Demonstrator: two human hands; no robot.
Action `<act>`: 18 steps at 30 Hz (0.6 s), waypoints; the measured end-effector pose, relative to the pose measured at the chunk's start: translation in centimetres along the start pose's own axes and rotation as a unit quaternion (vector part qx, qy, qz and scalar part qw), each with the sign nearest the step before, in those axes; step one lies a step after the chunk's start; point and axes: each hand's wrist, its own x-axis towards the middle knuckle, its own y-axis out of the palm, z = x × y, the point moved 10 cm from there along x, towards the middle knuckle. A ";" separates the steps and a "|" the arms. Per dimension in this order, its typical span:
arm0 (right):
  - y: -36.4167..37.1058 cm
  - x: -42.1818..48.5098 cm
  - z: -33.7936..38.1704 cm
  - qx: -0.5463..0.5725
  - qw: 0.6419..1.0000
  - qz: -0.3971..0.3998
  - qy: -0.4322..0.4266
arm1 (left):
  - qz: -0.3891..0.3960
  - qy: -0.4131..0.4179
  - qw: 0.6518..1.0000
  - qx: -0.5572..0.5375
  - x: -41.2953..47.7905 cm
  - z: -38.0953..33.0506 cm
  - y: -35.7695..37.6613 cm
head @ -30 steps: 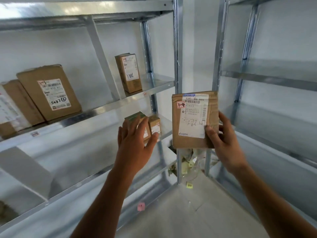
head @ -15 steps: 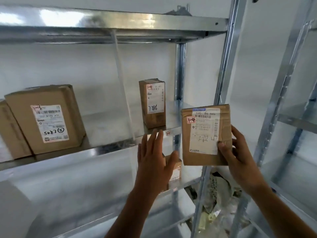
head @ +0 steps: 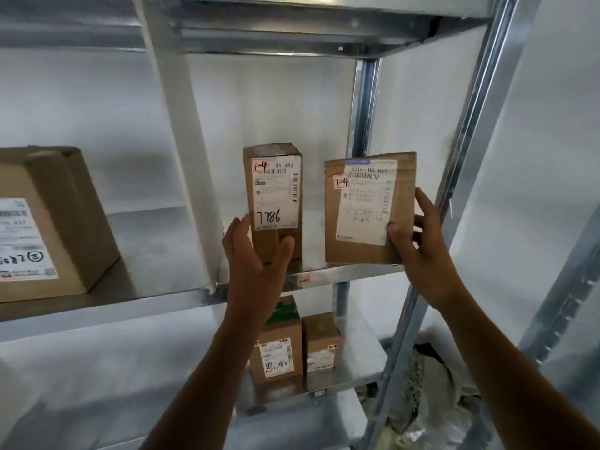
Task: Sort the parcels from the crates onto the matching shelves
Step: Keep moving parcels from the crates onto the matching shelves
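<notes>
My right hand (head: pixel 422 254) grips the flat parcel (head: pixel 367 212) by its lower right corner, thumb pressed on the label face and fingers curled round the back and side edge. My left hand (head: pixel 256 254) is released, fingers fairly straight and thumb spread wide, framing the foot of the tall box (head: pixel 276 203) that already stands on this shelf (head: pixel 357 271); I cannot tell whether it actually touches the cardboard. The flat parcel hangs just beside that box on its right, between it and the front upright post (head: pixel 470 157), with its bottom edge right at the shelf lip; I can't say if it rests there yet. Its red tag reads 1-4, the same as the tag on the tall box and, as far as I can read it, the small sticker (head: pixel 304 280) on the shelf edge, so I judge this is the right level. To do it well I should steady the tall box with my left hand so it doesn't topple, set the parcel's bottom edge down flat, then slide it back clear of the lip before letting go. The parcel stands on edge with its broad labelled face toward me, barcode at the top, long axis close to vertical and leaning slightly off plumb, so I'd square it up beside its neighbour.
</notes>
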 end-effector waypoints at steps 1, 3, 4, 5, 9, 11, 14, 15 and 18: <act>0.2 0.8 -0.7 0.009 1.000 0.009 0.001 | -0.010 -0.015 1.000 -0.002 0.2 0.6 0.3; 0.6 1.9 -2.1 0.033 0.999 0.021 0.003 | -0.015 -0.028 0.999 0.006 0.5 1.4 1.1; 0.9 2.5 -2.5 0.044 0.999 0.032 0.002 | -0.012 -0.033 0.999 0.010 0.7 1.7 1.5; 1.3 3.2 -2.8 0.052 0.998 0.047 -0.001 | -0.011 -0.036 0.999 0.018 1.0 1.9 1.7; 3.0 5.5 -3.8 0.050 0.992 0.111 -0.010 | -0.015 -0.072 0.997 0.018 2.2 3.2 2.2; 3.6 6.2 -4.5 0.057 0.989 0.134 -0.015 | -0.010 -0.100 0.995 -0.009 2.8 4.0 2.5; 4.6 6.7 -5.7 0.064 0.984 0.166 -0.017 | -0.011 -0.117 0.993 -0.010 3.4 4.4 3.0; 4.8 6.8 -6.0 0.061 0.983 0.172 -0.013 | -0.015 -0.117 0.993 0.003 3.5 4.5 3.1; 5.5 7.2 -6.7 0.058 0.981 0.184 -0.005 | -0.028 -0.130 0.991 0.025 3.3 5.0 3.2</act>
